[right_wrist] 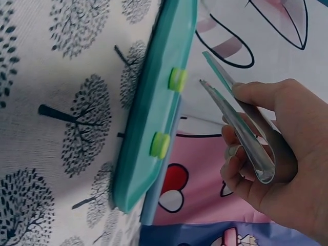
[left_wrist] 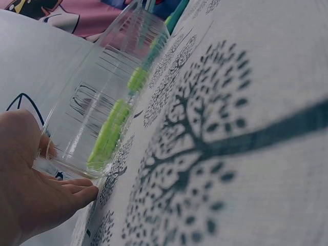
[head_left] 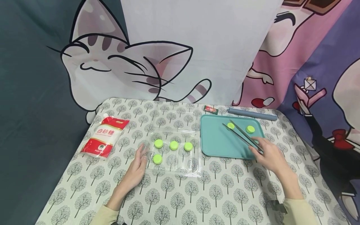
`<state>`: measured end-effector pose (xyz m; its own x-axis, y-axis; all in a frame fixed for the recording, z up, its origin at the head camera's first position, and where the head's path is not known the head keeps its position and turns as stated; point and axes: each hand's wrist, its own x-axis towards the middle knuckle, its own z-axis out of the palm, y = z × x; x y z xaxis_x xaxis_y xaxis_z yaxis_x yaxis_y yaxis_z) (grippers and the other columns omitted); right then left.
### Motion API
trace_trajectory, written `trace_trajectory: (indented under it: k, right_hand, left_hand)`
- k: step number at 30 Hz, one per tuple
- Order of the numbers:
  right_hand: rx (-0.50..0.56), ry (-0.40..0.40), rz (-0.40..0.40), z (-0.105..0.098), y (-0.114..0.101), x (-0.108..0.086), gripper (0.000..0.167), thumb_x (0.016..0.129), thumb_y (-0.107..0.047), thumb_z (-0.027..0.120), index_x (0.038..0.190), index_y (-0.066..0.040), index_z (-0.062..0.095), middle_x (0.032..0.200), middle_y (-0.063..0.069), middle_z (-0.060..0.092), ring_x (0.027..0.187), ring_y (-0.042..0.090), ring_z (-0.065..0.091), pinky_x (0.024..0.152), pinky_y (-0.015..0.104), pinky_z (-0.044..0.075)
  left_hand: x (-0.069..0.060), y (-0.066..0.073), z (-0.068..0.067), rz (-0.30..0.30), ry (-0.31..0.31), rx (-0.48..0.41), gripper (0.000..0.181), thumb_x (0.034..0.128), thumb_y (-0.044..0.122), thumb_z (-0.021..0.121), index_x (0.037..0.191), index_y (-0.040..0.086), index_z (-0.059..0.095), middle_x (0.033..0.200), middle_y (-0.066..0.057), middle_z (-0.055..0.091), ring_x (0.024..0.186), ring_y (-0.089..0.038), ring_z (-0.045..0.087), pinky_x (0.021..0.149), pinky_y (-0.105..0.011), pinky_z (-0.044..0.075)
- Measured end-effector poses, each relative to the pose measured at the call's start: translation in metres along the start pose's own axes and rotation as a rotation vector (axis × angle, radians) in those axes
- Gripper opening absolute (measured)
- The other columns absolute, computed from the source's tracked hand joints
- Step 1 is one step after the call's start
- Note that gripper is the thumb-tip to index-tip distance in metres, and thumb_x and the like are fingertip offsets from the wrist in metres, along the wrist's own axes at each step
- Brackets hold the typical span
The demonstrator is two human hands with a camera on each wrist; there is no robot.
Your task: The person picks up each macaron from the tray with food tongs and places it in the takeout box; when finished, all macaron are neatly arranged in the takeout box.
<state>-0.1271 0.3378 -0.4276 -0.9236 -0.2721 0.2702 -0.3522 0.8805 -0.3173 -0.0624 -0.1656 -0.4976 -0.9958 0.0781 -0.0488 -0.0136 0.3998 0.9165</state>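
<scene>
My right hand (head_left: 270,154) grips metal tongs (head_left: 244,133), their arms spread apart above a teal tray (head_left: 222,150). Two light-green macarons lie on that tray: one macaron (head_left: 230,125) near the tong tips, another macaron (head_left: 250,129) farther right. In the right wrist view the tips hold nothing and hang clear of the tray. With its fingers fairly straight, my left hand (head_left: 137,165) rests against the left side of a clear plastic container (head_left: 175,168). Several green macarons (head_left: 173,145) sit inside the container, whose clear lid (head_left: 174,120) lies folded back behind it.
A red and white bag of sugar (head_left: 105,136) lies at the left. Behind the tray are a small dark-green and red packet (head_left: 211,109) and a long grey-blue bar (head_left: 253,114). A tree-print cloth (head_left: 177,200) covers the table, and cartoon curtains hang behind.
</scene>
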Motion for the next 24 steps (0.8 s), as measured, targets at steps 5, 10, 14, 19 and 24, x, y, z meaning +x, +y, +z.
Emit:
trace_trajectory:
  k: [5, 10, 14, 19, 24]
  right_hand:
    - [-0.025, -0.01, 0.015, 0.004, 0.009, 0.001, 0.045, 0.089, -0.016, 0.075, 0.128, 0.003, 0.062, 0.092, 0.02, 0.069, 0.07, 0.024, 0.062, 0.054, 0.039, 0.051]
    - [-0.034, -0.019, 0.029, 0.007, 0.014, 0.002, 0.043, 0.09, -0.016, 0.074, 0.127, 0.003, 0.062, 0.1, 0.025, 0.07, 0.07, 0.028, 0.064, 0.055, 0.046, 0.054]
    - [-0.035, -0.039, 0.04, 0.008, 0.016, 0.003, 0.042, 0.091, -0.017, 0.073, 0.126, 0.003, 0.062, 0.11, 0.03, 0.069, 0.076, 0.036, 0.067, 0.063, 0.057, 0.056]
    - [-0.031, -0.059, 0.049, 0.008, 0.016, 0.004, 0.04, 0.092, -0.017, 0.073, 0.125, 0.002, 0.062, 0.116, 0.03, 0.068, 0.089, 0.046, 0.067, 0.071, 0.063, 0.056]
    - [-0.02, -0.048, 0.032, 0.008, 0.017, 0.002, 0.039, 0.091, -0.014, 0.073, 0.125, 0.003, 0.063, 0.117, 0.032, 0.067, 0.093, 0.05, 0.067, 0.074, 0.066, 0.055]
  left_hand:
    - [0.0, 0.001, 0.0, 0.003, 0.002, 0.004, 0.059, 0.1106, 0.014, 0.034, 0.163, 0.007, 0.006, 0.161, -0.025, 0.033, 0.148, -0.045, 0.033, 0.123, -0.06, 0.025]
    - [0.0, 0.002, 0.0, 0.002, 0.004, 0.003, 0.059, 0.1106, 0.015, 0.034, 0.162, 0.006, 0.006, 0.161, -0.025, 0.033, 0.148, -0.045, 0.034, 0.123, -0.06, 0.025]
    - [0.0, 0.002, 0.0, 0.003, 0.005, 0.0, 0.059, 0.1106, 0.015, 0.034, 0.162, 0.006, 0.006, 0.161, -0.025, 0.033, 0.148, -0.045, 0.034, 0.123, -0.059, 0.025]
    - [0.0, 0.002, 0.0, 0.003, 0.008, 0.0, 0.059, 0.1107, 0.015, 0.034, 0.162, 0.006, 0.007, 0.161, -0.025, 0.033, 0.147, -0.045, 0.034, 0.123, -0.06, 0.025]
    - [0.0, 0.003, 0.0, 0.013, 0.013, 0.006, 0.059, 0.1102, 0.013, 0.034, 0.162, 0.005, 0.007, 0.16, -0.026, 0.034, 0.146, -0.046, 0.035, 0.122, -0.061, 0.026]
